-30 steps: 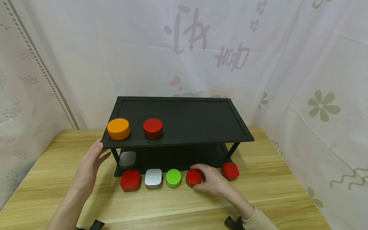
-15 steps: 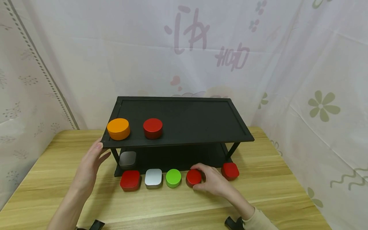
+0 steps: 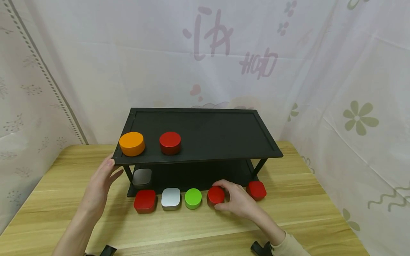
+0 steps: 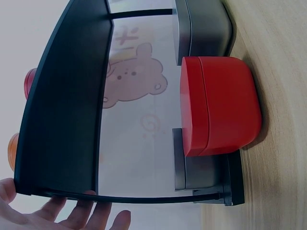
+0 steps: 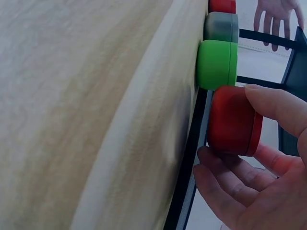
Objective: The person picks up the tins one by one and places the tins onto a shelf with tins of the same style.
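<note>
My right hand (image 3: 235, 201) grips a round red tin (image 3: 215, 196) by its sides, thumb on one side and fingers on the other, at the front of a black two-tier rack (image 3: 208, 135). In the right wrist view, the red tin (image 5: 234, 120) sits beside a green round tin (image 5: 216, 64). My left hand (image 3: 99, 185) touches the rack's left front corner with extended fingers (image 4: 79, 213) along its side. On the table, a square red tin (image 3: 145, 201), a square silver tin (image 3: 171, 198) and the green tin line up left of the held one.
Another red tin (image 3: 256, 190) stands to the right of my right hand. On the rack's upper tier are an orange round tin (image 3: 132, 144) and a red round tin (image 3: 170, 143). A grey square tin (image 3: 142, 177) sits on the lower tier at left. Printed curtains (image 3: 205, 71) hang behind.
The round red tin in my right hand has shifted very slightly toward the rack, with the hand around it. My left hand stays at the rack's corner.
</note>
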`<state>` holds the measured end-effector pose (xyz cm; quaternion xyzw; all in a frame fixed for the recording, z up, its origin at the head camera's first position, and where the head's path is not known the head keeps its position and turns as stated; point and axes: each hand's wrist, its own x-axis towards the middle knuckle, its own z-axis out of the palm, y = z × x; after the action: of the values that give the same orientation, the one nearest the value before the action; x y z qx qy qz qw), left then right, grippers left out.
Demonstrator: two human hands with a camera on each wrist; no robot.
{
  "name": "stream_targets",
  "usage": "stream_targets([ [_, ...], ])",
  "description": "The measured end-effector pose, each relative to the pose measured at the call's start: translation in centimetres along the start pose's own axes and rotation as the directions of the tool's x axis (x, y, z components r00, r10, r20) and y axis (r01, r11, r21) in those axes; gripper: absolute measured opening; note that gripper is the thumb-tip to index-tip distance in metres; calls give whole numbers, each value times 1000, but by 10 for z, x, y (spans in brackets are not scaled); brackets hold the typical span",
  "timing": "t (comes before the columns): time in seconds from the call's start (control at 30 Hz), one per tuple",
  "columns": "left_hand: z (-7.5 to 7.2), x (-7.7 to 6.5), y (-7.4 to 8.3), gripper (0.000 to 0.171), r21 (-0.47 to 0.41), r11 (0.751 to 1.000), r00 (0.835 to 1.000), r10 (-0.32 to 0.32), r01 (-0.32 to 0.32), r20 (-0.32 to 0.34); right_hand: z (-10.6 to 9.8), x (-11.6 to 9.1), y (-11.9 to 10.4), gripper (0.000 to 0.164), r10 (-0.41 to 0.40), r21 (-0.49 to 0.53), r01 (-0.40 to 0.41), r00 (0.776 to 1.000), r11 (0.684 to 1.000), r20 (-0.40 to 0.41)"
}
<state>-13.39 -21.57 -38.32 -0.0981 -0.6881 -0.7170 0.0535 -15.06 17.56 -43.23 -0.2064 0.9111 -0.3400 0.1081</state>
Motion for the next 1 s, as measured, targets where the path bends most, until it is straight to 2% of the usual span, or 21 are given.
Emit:
stream_targets([
  [0.5,1,0,0,45,4,1000,1000,-15,15,-14,-7,-5,-10,53,-39,23,39,999,999,-35],
  [1.0,0,-1,0,45,15,999,999,-27,28,-22,-17,-12,-33,55,-74,80,80,994,994,-77],
])
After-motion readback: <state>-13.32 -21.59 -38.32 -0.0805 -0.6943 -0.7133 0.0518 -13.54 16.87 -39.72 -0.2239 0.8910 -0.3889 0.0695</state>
